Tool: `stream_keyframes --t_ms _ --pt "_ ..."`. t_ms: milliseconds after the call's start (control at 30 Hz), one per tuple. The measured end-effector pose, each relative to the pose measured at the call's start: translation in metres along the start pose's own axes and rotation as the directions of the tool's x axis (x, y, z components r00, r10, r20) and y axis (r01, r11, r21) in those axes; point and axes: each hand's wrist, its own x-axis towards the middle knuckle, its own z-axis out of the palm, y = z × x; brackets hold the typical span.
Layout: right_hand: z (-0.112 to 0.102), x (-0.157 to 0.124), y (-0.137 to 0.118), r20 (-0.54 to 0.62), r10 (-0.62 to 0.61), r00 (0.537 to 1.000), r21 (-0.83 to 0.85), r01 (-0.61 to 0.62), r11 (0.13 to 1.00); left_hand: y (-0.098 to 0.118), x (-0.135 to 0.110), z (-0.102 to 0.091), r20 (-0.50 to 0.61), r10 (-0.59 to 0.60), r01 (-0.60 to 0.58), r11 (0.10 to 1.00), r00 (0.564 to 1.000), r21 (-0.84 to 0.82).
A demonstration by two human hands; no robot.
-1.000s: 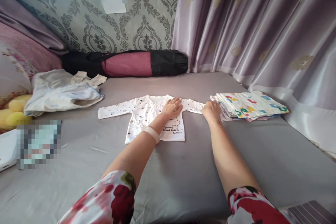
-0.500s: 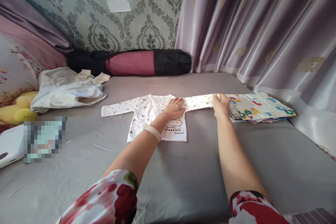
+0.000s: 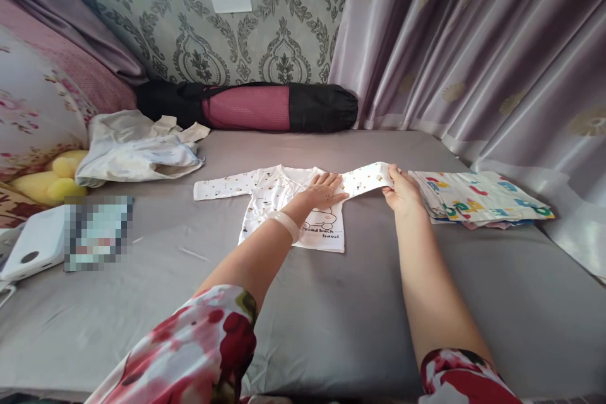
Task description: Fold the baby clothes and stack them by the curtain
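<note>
A small white baby shirt (image 3: pixel 261 211) with a printed pattern lies spread on the grey sheet, its front facing up. My left hand (image 3: pixel 324 190) rests flat on the shirt's chest near the right-side shoulder, fingers stretched out. My right hand (image 3: pixel 401 188) grips the cuff of the right-side sleeve (image 3: pixel 364 180) between thumb and fingers, and that sleeve is lifted and bowed a little above the sheet. The other sleeve (image 3: pixel 222 185) lies straight out to the left. Part of the car drawing on the chest is hidden under my left hand and wrist.
Right of my right hand lies a stack of folded clothes (image 3: pixel 487 196). At the left are a crumpled pale garment (image 3: pixel 137 151), a yellow plush (image 3: pixel 61 180), a white device (image 3: pixel 40 243) and a blurred flat object (image 3: pixel 101 233). A black and pink rolled bag (image 3: pixel 250 107) lies along the wall.
My right hand has raised the sleeve's cuff, so the sleeve now curves upward instead of lying straight. My left hand stays on the chest. The whole view has shifted slightly.
</note>
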Motion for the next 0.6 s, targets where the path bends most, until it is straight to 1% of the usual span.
stream_keyframes --t_ms 100,200,267,400,500,600 --pt "0.011 -0.009 -0.004 0.079 -0.004 0.997 0.019 0.003 1.0 -0.004 0.003 -0.006 0.002 0.005 -0.005 1.0 1.0 0.003" --pt "0.024 -0.018 -0.008 0.126 0.038 0.991 0.082 -0.048 0.995 -0.005 0.005 -0.017 0.016 0.018 -0.019 1.0 1.0 0.004" --pt "0.033 -0.024 -0.01 0.136 0.068 0.988 0.11 -0.083 0.99 -0.004 0.005 -0.024 0.023 0.026 -0.026 1.0 0.999 0.007" --pt "0.046 -0.03 -0.014 0.12 0.1 0.988 0.09 -0.111 0.99 -0.002 0.001 -0.032 0.03 0.027 -0.026 1.0 0.999 -0.007" --pt "0.053 -0.033 -0.016 0.088 0.11 0.99 0.037 -0.113 0.993 -0.008 -0.009 -0.031 -0.015 -0.028 0.027 0.998 1.0 -0.049" --pt "0.062 -0.035 -0.017 0.048 0.1 0.994 -0.036 -0.099 0.994 -0.022 -0.028 -0.029 -0.123 -0.059 0.056 0.998 0.991 -0.026"
